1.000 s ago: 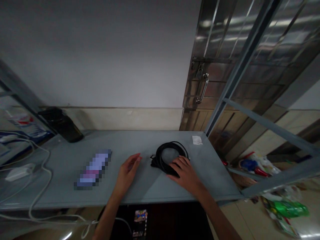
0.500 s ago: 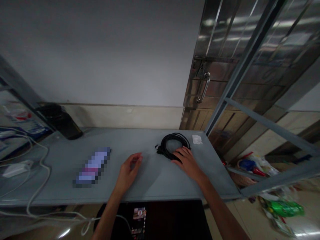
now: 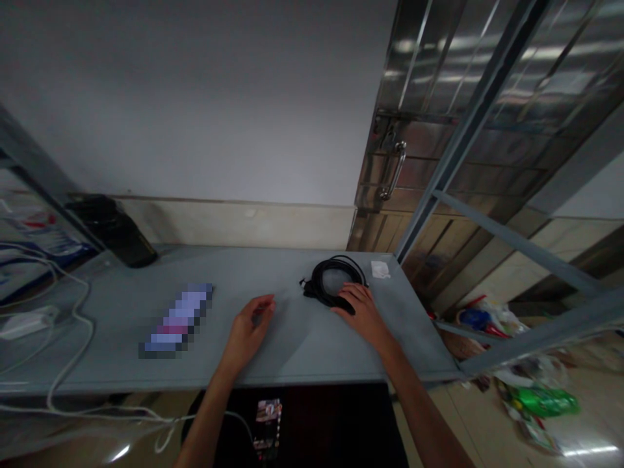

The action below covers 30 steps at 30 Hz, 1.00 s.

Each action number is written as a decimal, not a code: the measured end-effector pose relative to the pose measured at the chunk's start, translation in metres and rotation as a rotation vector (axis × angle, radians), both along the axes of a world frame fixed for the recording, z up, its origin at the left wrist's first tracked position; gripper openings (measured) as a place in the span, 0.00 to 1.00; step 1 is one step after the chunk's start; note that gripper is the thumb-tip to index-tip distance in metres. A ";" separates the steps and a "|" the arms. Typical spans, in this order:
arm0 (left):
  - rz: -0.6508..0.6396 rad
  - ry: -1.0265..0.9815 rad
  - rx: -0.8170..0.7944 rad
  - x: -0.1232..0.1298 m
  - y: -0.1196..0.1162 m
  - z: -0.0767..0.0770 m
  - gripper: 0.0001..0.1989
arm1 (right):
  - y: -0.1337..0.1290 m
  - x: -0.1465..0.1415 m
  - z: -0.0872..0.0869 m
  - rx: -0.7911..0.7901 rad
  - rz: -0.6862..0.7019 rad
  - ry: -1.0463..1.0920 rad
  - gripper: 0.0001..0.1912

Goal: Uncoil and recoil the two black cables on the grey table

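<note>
A coiled black cable [image 3: 318, 279] lies on the grey table [image 3: 302, 351], its plug end at the left of the coil. My right hand [image 3: 361, 312] is on the near right side of the coil, its fingers closed round the strands with the thumb below. My left hand [image 3: 251, 328] hovers over or rests on the table left of the cable, fingers curved with a gap between thumb and forefinger, holding nothing. A phone with a blurred screen [image 3: 179, 320] lies to the left of my left hand.
A black bottle or case [image 3: 121, 234] lies at the back left. White cords and a white adapter [image 3: 29, 322] are at the left edge. A white paper scrap [image 3: 380, 269] sits at the back right. Metal frame bars [image 3: 517, 244] stand at the right; a green bottle [image 3: 546, 402] is on the floor.
The whole view has shifted slightly. Both hands keep nearly the same places, my right hand still at the coil and my left hand beside it.
</note>
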<state>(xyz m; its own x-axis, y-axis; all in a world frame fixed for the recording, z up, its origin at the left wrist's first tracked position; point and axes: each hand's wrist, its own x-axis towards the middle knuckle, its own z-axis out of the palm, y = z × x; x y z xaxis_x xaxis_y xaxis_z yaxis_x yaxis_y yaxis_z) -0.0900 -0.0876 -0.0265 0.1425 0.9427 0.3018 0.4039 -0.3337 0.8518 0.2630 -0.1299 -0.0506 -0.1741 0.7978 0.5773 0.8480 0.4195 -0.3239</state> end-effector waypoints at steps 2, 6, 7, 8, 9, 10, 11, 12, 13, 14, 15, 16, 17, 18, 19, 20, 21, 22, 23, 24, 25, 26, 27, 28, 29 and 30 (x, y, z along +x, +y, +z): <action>-0.003 0.004 0.005 0.000 0.000 0.000 0.26 | 0.000 -0.001 0.001 0.005 -0.004 0.009 0.17; 0.005 0.005 -0.002 0.000 -0.001 0.000 0.26 | -0.001 -0.002 0.002 0.014 -0.006 0.011 0.16; 0.005 0.004 -0.005 0.000 -0.002 0.000 0.26 | -0.001 -0.002 0.003 0.016 -0.006 0.008 0.16; 0.002 0.005 -0.007 0.000 -0.002 0.000 0.26 | -0.001 -0.002 0.003 0.018 -0.006 0.003 0.16; -0.003 0.006 -0.006 0.000 -0.002 0.001 0.25 | -0.001 -0.002 0.003 0.019 -0.006 -0.002 0.16; -0.006 0.008 -0.003 0.001 -0.002 0.001 0.25 | -0.002 -0.002 0.003 0.020 -0.007 -0.008 0.16; -0.008 0.010 -0.001 0.001 -0.003 0.001 0.24 | -0.002 -0.002 0.003 0.022 -0.008 -0.014 0.15; -0.008 0.013 0.000 0.001 -0.003 0.002 0.24 | -0.002 -0.002 0.004 0.024 -0.011 -0.020 0.15; -0.008 0.015 0.001 0.001 -0.003 0.002 0.24 | -0.002 -0.002 0.004 0.027 -0.016 -0.027 0.15; -0.006 0.017 0.002 0.001 -0.003 0.003 0.24 | -0.001 -0.002 0.004 0.030 -0.022 -0.034 0.15; -0.005 0.018 0.002 0.001 -0.003 0.003 0.23 | -0.001 -0.002 0.003 0.034 -0.029 -0.040 0.15; -0.006 0.019 0.003 0.001 -0.003 0.003 0.24 | -0.001 -0.001 0.003 0.038 -0.039 -0.046 0.15; -0.006 0.020 0.004 0.001 -0.003 0.003 0.24 | -0.001 -0.001 0.003 0.042 -0.050 -0.051 0.14; -0.006 0.020 0.005 0.001 -0.003 0.003 0.24 | -0.001 -0.001 0.003 0.045 -0.061 -0.056 0.15; -0.006 0.020 0.006 0.002 -0.003 0.003 0.23 | -0.001 0.000 0.002 0.049 -0.073 -0.059 0.15; -0.005 0.021 0.006 0.002 -0.003 0.002 0.23 | -0.001 0.000 0.002 0.052 -0.085 -0.062 0.15; -0.004 0.021 0.006 0.002 -0.003 0.002 0.23 | 0.000 0.001 0.002 0.056 -0.096 -0.065 0.15; -0.003 0.022 0.006 0.002 -0.003 0.002 0.23 | 0.000 0.002 0.001 0.059 -0.105 -0.068 0.16; -0.002 0.022 0.006 0.002 -0.004 0.002 0.22 | 0.000 0.002 0.001 0.060 -0.114 -0.070 0.16; -0.002 0.023 0.007 0.002 -0.004 0.002 0.22 | 0.000 0.003 0.000 0.061 -0.120 -0.073 0.16; -0.001 0.023 0.009 0.002 -0.004 0.002 0.22 | 0.000 0.003 0.000 0.060 -0.126 -0.075 0.16; -0.001 0.022 0.011 0.002 -0.004 0.003 0.22 | 0.000 0.004 0.000 0.059 -0.129 -0.075 0.16; 0.000 0.022 0.013 0.002 -0.004 0.003 0.22 | 0.000 0.004 0.000 0.058 -0.130 -0.075 0.16; 0.001 0.021 0.016 0.002 -0.004 0.003 0.22 | 0.000 0.005 0.000 0.056 -0.128 -0.074 0.16; 0.001 0.021 0.018 0.002 -0.004 0.003 0.22 | 0.000 0.005 0.000 0.054 -0.124 -0.072 0.16; 0.000 0.022 0.020 0.002 -0.004 0.004 0.22 | -0.001 0.004 0.001 0.051 -0.116 -0.069 0.16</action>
<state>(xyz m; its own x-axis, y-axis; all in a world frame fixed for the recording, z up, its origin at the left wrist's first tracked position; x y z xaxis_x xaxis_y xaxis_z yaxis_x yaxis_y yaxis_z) -0.0881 -0.0920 -0.0228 0.1494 0.9365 0.3173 0.4223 -0.3506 0.8359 0.2675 -0.1305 -0.0499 -0.1228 0.7845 0.6078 0.9113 0.3317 -0.2441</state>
